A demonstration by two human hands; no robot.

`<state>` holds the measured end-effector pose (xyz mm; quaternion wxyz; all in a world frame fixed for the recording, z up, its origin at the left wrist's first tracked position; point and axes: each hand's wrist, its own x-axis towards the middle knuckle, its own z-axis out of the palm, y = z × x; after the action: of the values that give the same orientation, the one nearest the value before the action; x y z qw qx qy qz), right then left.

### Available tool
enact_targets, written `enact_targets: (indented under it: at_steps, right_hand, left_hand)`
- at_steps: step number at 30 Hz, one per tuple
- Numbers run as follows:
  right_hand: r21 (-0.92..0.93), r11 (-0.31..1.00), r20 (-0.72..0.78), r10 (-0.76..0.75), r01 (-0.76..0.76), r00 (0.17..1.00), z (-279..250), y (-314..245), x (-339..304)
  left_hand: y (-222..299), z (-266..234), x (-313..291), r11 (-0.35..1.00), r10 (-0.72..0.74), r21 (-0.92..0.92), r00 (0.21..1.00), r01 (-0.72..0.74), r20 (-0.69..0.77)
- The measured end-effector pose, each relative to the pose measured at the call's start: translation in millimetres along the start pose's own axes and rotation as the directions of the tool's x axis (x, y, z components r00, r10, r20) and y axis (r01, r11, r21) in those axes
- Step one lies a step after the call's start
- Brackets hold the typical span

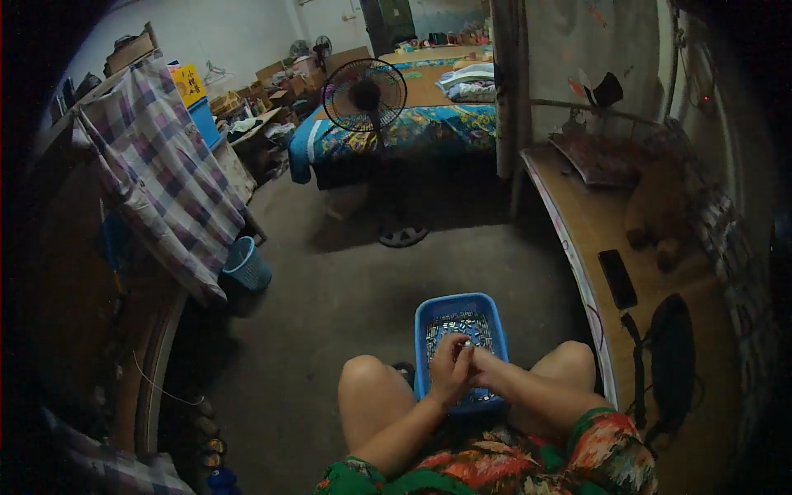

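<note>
A blue rectangular plastic basin [421, 318] stands between my knees, with many small shiny metal-looking pieces [462, 323] spread over its bottom. My two hands meet above the basin. My left hand [449, 370] is closed, its fingertips pinched together at a small shiny piece [468, 343]. Pressed close against it, my right hand [487, 369] is also closed, its fingers partly hidden behind the left hand. What the right fingers hold is too small to make out.
On my right runs a wooden bench [594, 223] with a black phone [617, 279], a dark bag [670, 355] and a cushion [594, 161]. Ahead, a standing fan [365, 96] is before a bed [429, 124]. A light blue wastebasket [247, 266] stands left, beside a checked cloth [161, 165].
</note>
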<state>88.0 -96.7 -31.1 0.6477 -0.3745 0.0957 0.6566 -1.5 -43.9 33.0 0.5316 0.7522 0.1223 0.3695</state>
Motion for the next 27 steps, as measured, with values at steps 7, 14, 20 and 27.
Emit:
enact_targets:
  at_steps: [7, 14, 20, 27]
  right_hand:
    - [-0.304, 0.953, -0.085, -0.010, -0.016, 0.996, 8.5, -9.6, -17.8]
    - [-0.452, 0.875, 0.018, -0.182, 0.171, 0.983, 11.0, -44.2, -24.5]
    - [-0.193, 0.976, 0.057, -0.091, 0.101, 0.994, 13.8, -47.3, -32.1]
    - [-0.310, 0.934, 0.051, -0.171, 0.179, 0.984, 11.5, -44.3, -36.1]
  left_hand:
    - [-45.1, -18.5, 7.2, 0.841, -0.410, -0.435, 0.903, 0.321, -0.128]
    - [-61.2, -33.1, 16.5, 0.248, -0.702, -0.756, 0.650, 0.606, 0.291]
    - [-62.8, -32.9, 11.5, 0.142, -0.707, -0.780, 0.614, 0.609, 0.351]
    - [-62.9, -30.5, 5.4, 0.137, -0.681, -0.764, 0.620, 0.631, 0.390]
